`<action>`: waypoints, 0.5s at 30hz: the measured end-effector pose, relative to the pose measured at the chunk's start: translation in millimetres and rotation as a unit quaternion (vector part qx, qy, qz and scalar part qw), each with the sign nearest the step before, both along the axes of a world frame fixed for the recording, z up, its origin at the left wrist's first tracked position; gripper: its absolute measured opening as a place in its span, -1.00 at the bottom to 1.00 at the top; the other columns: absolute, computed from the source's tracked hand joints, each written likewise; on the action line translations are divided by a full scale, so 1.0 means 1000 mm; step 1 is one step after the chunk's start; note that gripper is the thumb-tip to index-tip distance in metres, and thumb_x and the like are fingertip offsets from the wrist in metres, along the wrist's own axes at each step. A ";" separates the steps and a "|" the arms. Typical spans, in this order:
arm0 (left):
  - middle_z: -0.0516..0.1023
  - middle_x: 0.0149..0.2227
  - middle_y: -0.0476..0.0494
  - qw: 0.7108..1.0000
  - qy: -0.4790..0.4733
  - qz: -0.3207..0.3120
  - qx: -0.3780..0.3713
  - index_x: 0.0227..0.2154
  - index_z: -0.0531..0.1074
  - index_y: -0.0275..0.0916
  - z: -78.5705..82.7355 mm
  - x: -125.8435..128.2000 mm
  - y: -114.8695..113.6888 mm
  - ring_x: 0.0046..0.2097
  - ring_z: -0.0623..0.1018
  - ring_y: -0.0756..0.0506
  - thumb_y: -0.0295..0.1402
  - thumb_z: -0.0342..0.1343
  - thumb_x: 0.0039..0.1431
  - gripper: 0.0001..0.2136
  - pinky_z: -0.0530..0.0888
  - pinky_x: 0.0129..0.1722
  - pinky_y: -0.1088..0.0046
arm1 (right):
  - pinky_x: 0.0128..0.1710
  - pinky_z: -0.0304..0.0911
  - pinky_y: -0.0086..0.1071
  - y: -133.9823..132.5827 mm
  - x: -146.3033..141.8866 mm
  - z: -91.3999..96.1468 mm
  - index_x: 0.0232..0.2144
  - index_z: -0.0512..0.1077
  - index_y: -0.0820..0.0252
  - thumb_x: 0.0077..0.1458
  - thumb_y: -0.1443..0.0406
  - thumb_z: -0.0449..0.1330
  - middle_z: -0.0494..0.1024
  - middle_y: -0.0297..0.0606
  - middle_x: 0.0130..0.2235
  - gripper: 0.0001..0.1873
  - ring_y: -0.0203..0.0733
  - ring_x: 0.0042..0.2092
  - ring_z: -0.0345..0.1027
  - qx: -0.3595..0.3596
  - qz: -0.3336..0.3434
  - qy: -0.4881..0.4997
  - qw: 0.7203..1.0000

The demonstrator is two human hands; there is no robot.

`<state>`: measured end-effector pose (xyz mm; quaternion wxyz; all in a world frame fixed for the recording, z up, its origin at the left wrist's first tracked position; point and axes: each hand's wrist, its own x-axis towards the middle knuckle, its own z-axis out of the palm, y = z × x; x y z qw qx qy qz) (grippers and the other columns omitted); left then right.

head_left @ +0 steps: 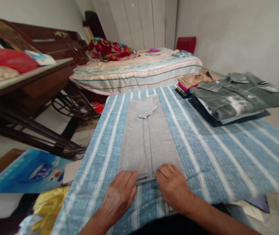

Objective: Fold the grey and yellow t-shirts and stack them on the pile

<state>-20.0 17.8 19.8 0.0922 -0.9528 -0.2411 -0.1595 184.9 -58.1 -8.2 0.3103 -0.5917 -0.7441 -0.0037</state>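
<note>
both on garment: left hand, right hand

No text can be read anywhere. Blue carton, lower left: round logo and rows of white print (all too blurred to make out). White packet on the left tabletop: print illegible. Dark tab on the folded grey-green shirt: unreadable.

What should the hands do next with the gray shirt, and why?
Probably lift the near edge and fold it toward the far end: the gray shirt lies narrow, sides folded in, and the left hand and right hand rest on that edge.
</note>
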 end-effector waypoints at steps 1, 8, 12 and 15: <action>0.48 -0.28 -0.15 1.000 0.002 0.003 -0.001 -0.10 0.30 -0.31 0.001 0.001 -0.001 -0.23 0.46 -0.10 -0.53 -0.11 0.13 -0.73 0.44 -0.18 0.35 | -0.14 0.15 -0.25 0.000 0.000 -0.001 -0.38 0.42 0.23 0.05 0.50 0.01 0.43 -0.16 -0.30 -0.79 -0.11 -0.19 0.22 0.004 0.000 0.003 1.000; 0.45 -0.36 -0.15 1.000 0.005 0.013 -0.006 -0.15 0.33 -0.32 0.001 0.004 0.000 -0.29 0.45 -0.09 -0.56 -0.16 0.14 -0.74 0.43 -0.26 0.35 | -0.04 0.16 -0.18 -0.007 0.001 -0.015 -0.24 0.44 0.26 0.09 0.47 0.00 0.45 -0.10 -0.17 -0.74 -0.07 -0.06 0.24 0.035 0.010 -0.027 0.999; 0.44 -0.36 -0.18 1.000 0.008 0.018 0.004 -0.14 0.33 -0.35 -0.001 0.004 -0.003 -0.29 0.43 -0.11 -0.56 -0.17 0.15 -0.73 0.42 -0.27 0.33 | -0.02 0.15 -0.15 -0.012 0.003 -0.019 -0.14 0.42 0.32 0.11 0.47 -0.04 0.46 -0.06 -0.12 -0.68 -0.03 -0.01 0.23 0.066 -0.012 -0.039 0.997; 0.42 -0.37 -0.17 1.000 0.009 0.019 0.012 -0.14 0.32 -0.38 -0.001 0.006 -0.005 -0.32 0.41 -0.11 -0.57 -0.15 0.14 -0.74 0.41 -0.29 0.32 | -0.03 0.15 -0.12 -0.014 0.006 -0.021 -0.16 0.43 0.34 0.09 0.48 -0.06 0.47 -0.02 -0.14 -0.67 0.00 -0.01 0.24 0.078 -0.022 -0.052 0.995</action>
